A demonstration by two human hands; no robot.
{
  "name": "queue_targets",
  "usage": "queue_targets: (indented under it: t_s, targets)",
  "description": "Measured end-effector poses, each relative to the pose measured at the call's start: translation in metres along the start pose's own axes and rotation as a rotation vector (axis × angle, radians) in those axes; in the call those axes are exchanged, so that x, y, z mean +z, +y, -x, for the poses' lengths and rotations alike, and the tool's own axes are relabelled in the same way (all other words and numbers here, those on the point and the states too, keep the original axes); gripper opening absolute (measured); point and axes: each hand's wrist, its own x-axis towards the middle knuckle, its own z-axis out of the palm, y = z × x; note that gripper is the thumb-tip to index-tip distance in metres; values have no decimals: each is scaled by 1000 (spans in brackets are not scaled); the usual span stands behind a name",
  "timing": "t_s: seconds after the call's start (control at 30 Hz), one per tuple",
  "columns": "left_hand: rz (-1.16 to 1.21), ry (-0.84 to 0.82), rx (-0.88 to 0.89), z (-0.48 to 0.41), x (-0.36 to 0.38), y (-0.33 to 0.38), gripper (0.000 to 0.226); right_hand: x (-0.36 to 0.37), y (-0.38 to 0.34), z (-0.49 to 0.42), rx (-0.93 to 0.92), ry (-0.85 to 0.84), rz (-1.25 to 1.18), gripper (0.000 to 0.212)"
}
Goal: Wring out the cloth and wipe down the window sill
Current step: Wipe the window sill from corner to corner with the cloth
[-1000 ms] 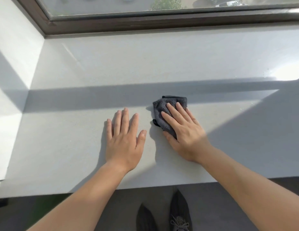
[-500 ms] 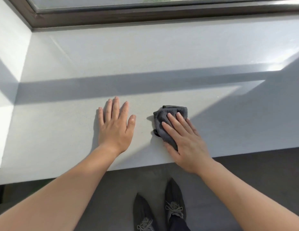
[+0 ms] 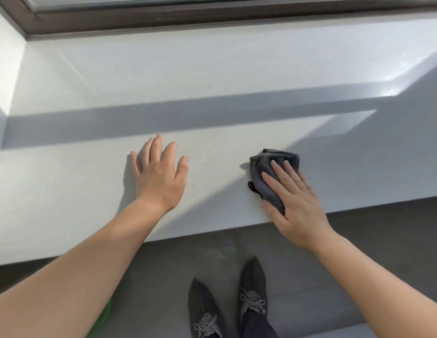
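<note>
A small dark grey cloth [image 3: 263, 172], folded into a pad, lies on the wide white window sill [image 3: 212, 69] close to its front edge. My right hand [image 3: 295, 198] presses flat on the cloth with straight fingers, covering its right half. My left hand [image 3: 160, 174] rests flat on the bare sill to the left of the cloth, fingers straight and slightly spread, a hand's width away from it.
The dark brown window frame [image 3: 212, 18] runs along the back of the sill. A white wall [image 3: 5, 69] closes the sill on the left. Below the front edge are a grey floor and my two grey shoes [image 3: 227, 303]. Something green [image 3: 102, 320] shows under my left forearm.
My right hand has slid the cloth to the right and toward the front edge of the sill. My left hand stays flat on the sill, and the gap between the hands has widened.
</note>
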Motion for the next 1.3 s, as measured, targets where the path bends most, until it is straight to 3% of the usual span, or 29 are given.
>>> queue_targets:
  t_s: [0.07, 0.13, 0.27, 0.33, 0.47, 0.53, 0.6, 0.67, 0.73, 0.77, 0.83, 0.9, 0.97, 1.0, 1.1, 1.17, 1.23, 1.3]
  targets:
    - [42, 19, 53, -1, 1, 13, 62, -9, 16, -9, 234, 37, -20, 68]
    - [70, 31, 106, -6, 5, 27, 62, -7, 0, -22, 307, 60, -2, 68]
    - [145, 35, 132, -30, 14, 55, 59, 1, -27, -29, -160, -72, 68, 63]
    - [110, 29, 58, -43, 20, 63, 55, -10, 2, -53, -216, -90, 80, 64]
    - [-87, 40, 15, -47, 29, 69, 59, -34, 60, -133, 276, 63, 17, 66]
    - [-102, 44, 6, -48, 30, 69, 63, -34, 50, -171, 470, 94, -22, 62]
    - [-121, 32, 1, -48, 30, 71, 66, -25, 17, -190, 353, 92, -47, 62]
    - [-132, 32, -6, -48, 30, 73, 67, -16, -8, -189, 18, 46, -34, 60]
    - [-136, 35, -17, -48, 31, 76, 67, -19, 4, -189, -210, -31, 17, 60]
    - [-140, 35, -20, -48, 31, 76, 66, -25, 22, -196, -235, -38, 26, 60]
    - [-139, 28, -29, -48, 31, 78, 66, -38, 61, -218, -84, -15, 4, 60]
    - [-128, 19, -37, -50, 30, 81, 64, -50, 86, -239, 190, 19, -31, 61]
    - [-84, 42, -60, -54, 29, 84, 59, -48, 75, -254, 305, 43, -5, 61]
    - [-50, 67, -81, -57, 27, 87, 56, -45, 60, -256, 246, 39, 1, 62]
    - [15, 160, -106, -76, 22, 99, 53, -37, 23, -250, -167, -56, 9, 63]
    - [34, 162, -77, -95, 19, 105, 57, -38, 28, -252, -303, -123, 42, 63]
    - [8, 129, -38, -119, 18, 107, 60, -43, 50, -271, -250, -108, 59, 63]
    - [-42, 86, -7, -146, 17, 105, 60, -51, 75, -297, -40, -38, 24, 62]
